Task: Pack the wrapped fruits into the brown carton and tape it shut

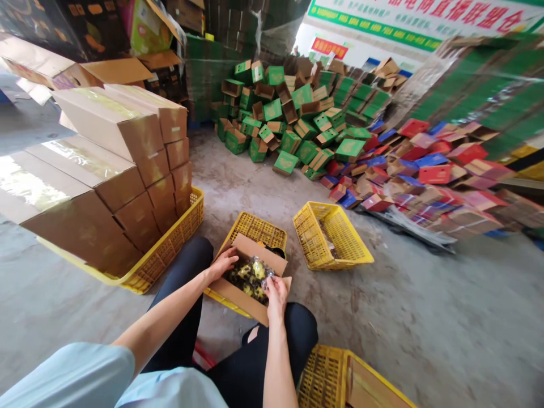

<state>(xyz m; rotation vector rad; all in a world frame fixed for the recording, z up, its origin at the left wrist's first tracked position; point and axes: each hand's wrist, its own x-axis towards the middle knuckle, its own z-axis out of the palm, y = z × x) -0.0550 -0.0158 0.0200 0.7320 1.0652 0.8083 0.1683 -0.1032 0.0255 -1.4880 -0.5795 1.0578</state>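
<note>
An open cardboard box sits between my knees on an upturned yellow crate. Inside it lie dark and yellow items in clear wrapping, too small to name exactly. My left hand grips the box's left end, its fingers reaching over the edge. At the right end, my right hand pinches a clear plastic bag just above the contents. The box's flaps stand folded outward.
Closed cardboard boxes are stacked in a yellow crate on my left. Another yellow crate stands ahead right, and one holding cardboard is by my right knee. Green boxes and red-blue boxes lie heaped beyond.
</note>
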